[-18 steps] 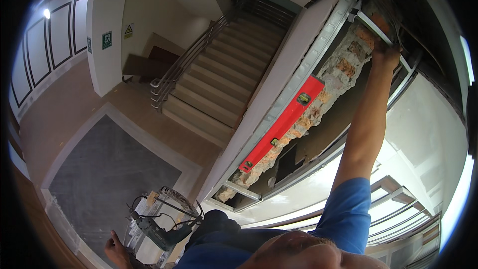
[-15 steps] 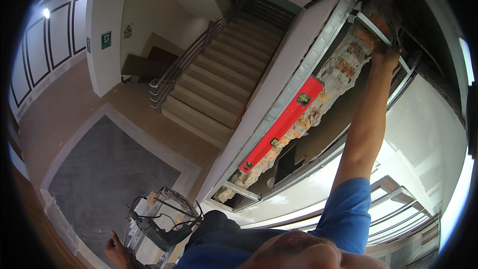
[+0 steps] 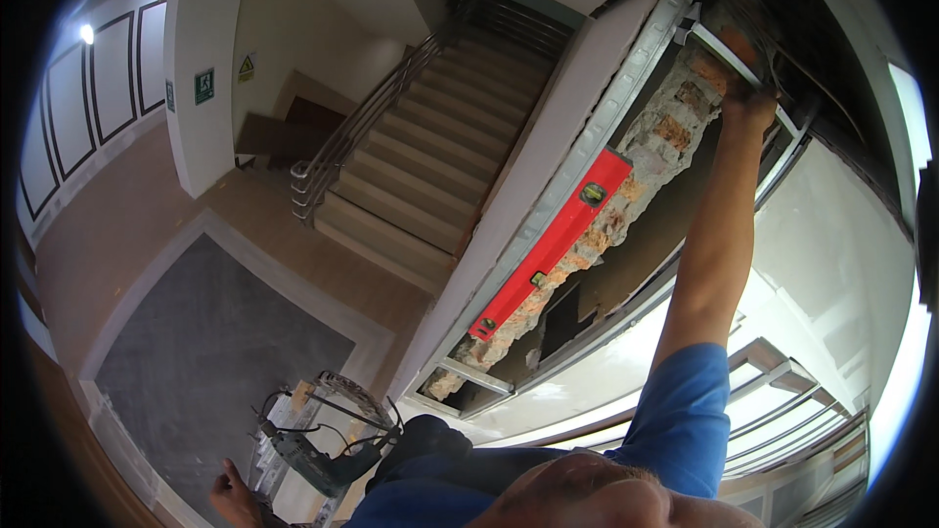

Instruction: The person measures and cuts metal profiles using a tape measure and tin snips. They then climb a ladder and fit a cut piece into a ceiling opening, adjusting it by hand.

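Note:
Overhead at the upper right, my right hand is closed around a light metal crosspiece of a wall frame. Its fingers are partly hidden behind the metal. A red spirit level lies slantwise along the long perforated metal profile, below that hand. Behind the frame shows broken masonry with exposed brick. Down at the lower left, my left hand hangs loosely open with the thumb out and nothing visible in it. Close by is a dark green power drill with a black cable.
A staircase with a metal handrail rises beyond the frame. Below lies a dark grey floor panel with a pale border. A lower metal crosspiece spans the frame's bottom. Loose cables hang in the upper right opening.
The view has shifted slightly. My right hand keeps its grip on the crosspiece, and the spirit level stays in place against the profile. My left hand has dipped a little.

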`<state>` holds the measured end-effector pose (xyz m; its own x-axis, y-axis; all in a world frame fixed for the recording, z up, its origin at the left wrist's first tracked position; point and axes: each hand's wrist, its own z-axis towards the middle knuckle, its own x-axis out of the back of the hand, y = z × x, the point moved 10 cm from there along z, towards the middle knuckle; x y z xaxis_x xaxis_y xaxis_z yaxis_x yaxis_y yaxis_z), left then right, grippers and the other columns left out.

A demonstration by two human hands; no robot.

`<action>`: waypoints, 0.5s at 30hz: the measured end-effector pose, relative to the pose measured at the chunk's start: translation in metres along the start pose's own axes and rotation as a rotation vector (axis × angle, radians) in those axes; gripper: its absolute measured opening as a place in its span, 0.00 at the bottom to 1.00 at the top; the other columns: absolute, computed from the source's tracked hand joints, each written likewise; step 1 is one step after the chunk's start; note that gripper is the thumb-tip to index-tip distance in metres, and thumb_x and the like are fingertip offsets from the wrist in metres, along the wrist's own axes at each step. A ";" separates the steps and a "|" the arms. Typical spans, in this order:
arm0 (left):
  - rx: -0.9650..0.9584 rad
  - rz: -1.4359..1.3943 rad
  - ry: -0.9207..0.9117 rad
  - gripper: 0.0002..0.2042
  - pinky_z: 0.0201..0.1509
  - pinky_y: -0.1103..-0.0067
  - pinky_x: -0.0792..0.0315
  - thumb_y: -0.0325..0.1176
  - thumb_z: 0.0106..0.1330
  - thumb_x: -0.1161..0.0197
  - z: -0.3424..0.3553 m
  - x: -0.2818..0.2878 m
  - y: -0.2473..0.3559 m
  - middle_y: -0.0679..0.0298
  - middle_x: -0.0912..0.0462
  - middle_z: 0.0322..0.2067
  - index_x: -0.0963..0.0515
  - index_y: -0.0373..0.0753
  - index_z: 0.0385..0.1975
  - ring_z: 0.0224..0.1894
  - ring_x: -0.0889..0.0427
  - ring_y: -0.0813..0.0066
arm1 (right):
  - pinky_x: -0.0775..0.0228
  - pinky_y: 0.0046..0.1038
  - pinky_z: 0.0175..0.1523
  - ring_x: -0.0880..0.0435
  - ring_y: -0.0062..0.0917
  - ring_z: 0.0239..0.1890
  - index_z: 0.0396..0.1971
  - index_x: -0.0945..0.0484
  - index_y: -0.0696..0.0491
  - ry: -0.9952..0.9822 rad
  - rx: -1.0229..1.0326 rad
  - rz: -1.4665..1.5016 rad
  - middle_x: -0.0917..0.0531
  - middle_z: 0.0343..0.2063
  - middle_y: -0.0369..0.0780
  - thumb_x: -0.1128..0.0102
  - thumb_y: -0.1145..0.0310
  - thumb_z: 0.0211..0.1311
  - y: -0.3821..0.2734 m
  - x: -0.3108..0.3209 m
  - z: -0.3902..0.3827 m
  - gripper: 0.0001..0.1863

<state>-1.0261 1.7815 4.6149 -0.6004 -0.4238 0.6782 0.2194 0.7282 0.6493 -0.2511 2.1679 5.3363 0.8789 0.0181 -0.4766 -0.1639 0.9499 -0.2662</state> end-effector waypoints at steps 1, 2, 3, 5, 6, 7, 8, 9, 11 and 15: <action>-0.006 0.013 0.022 0.40 0.36 0.61 0.23 0.65 0.72 0.47 -0.002 0.002 0.002 0.44 0.13 0.28 0.21 0.22 0.54 0.31 0.14 0.53 | 0.25 0.42 0.54 0.24 0.43 0.63 0.67 0.33 0.52 -0.011 -0.010 -0.004 0.25 0.64 0.46 0.74 0.49 0.82 0.000 -0.001 0.001 0.30; -0.012 0.026 0.044 0.40 0.35 0.61 0.23 0.64 0.72 0.47 -0.004 0.005 0.005 0.44 0.13 0.28 0.21 0.22 0.54 0.30 0.14 0.52 | 0.20 0.37 0.44 0.22 0.42 0.61 0.68 0.35 0.51 0.009 -0.023 -0.002 0.25 0.63 0.45 0.76 0.50 0.82 -0.001 0.003 0.001 0.29; -0.030 0.049 0.057 0.40 0.37 0.61 0.22 0.64 0.72 0.47 -0.006 0.008 0.009 0.43 0.13 0.29 0.21 0.22 0.55 0.31 0.14 0.51 | 0.20 0.38 0.45 0.22 0.43 0.61 0.68 0.35 0.51 -0.015 -0.013 -0.006 0.25 0.63 0.45 0.77 0.49 0.82 -0.004 0.002 0.001 0.30; -0.065 0.104 0.082 0.40 0.39 0.60 0.22 0.64 0.72 0.47 -0.010 0.017 0.018 0.42 0.13 0.31 0.22 0.23 0.56 0.33 0.13 0.50 | 0.20 0.39 0.46 0.23 0.44 0.62 0.68 0.35 0.52 -0.011 -0.002 -0.026 0.26 0.64 0.46 0.78 0.49 0.82 -0.009 0.009 -0.001 0.31; -0.063 0.117 0.091 0.40 0.41 0.60 0.22 0.65 0.72 0.47 -0.012 0.023 0.020 0.41 0.13 0.33 0.22 0.24 0.57 0.36 0.13 0.50 | 0.20 0.42 0.49 0.23 0.44 0.63 0.69 0.36 0.52 -0.009 0.003 -0.023 0.26 0.65 0.46 0.78 0.49 0.82 -0.012 0.012 -0.003 0.31; -0.062 0.129 0.099 0.40 0.44 0.59 0.21 0.65 0.71 0.47 -0.014 0.028 0.022 0.40 0.13 0.35 0.22 0.25 0.58 0.38 0.12 0.49 | 0.20 0.44 0.51 0.24 0.45 0.64 0.69 0.36 0.53 -0.022 0.007 -0.042 0.27 0.65 0.46 0.78 0.49 0.82 -0.014 0.015 -0.006 0.31; -0.060 0.142 0.107 0.40 0.46 0.58 0.21 0.65 0.71 0.47 -0.015 0.033 0.023 0.39 0.13 0.37 0.23 0.25 0.59 0.40 0.12 0.49 | 0.20 0.46 0.54 0.25 0.46 0.65 0.69 0.37 0.53 -0.034 0.012 -0.062 0.28 0.66 0.46 0.78 0.49 0.82 -0.016 0.017 -0.008 0.31; -0.004 0.099 0.059 0.40 0.50 0.58 0.22 0.65 0.71 0.46 -0.014 0.032 0.017 0.38 0.13 0.39 0.23 0.27 0.60 0.43 0.12 0.50 | 0.22 0.49 0.57 0.27 0.47 0.66 0.70 0.37 0.53 -0.068 0.019 -0.076 0.28 0.67 0.47 0.78 0.49 0.82 -0.018 0.016 -0.009 0.31; 0.110 0.012 -0.036 0.39 0.56 0.57 0.24 0.65 0.71 0.45 -0.012 0.023 0.003 0.37 0.14 0.44 0.23 0.29 0.61 0.48 0.12 0.51 | 0.25 0.54 0.63 0.29 0.50 0.69 0.71 0.39 0.54 -0.066 0.012 -0.092 0.30 0.69 0.47 0.77 0.49 0.82 -0.016 0.019 -0.008 0.32; -0.041 -0.050 0.126 0.30 0.40 0.62 0.30 0.58 0.72 0.42 -0.003 0.008 0.006 0.51 0.22 0.27 0.22 0.27 0.39 0.31 0.23 0.62 | 0.31 0.60 0.68 0.32 0.50 0.71 0.73 0.40 0.54 -0.134 0.066 -0.107 0.32 0.70 0.49 0.75 0.49 0.81 -0.010 0.011 0.004 0.32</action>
<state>-1.0268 1.7807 4.6252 -0.5107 -0.5248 0.6810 0.2245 0.6832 0.6949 -0.2376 2.1596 5.3370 0.9424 -0.0469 -0.3311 -0.0405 0.9669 -0.2521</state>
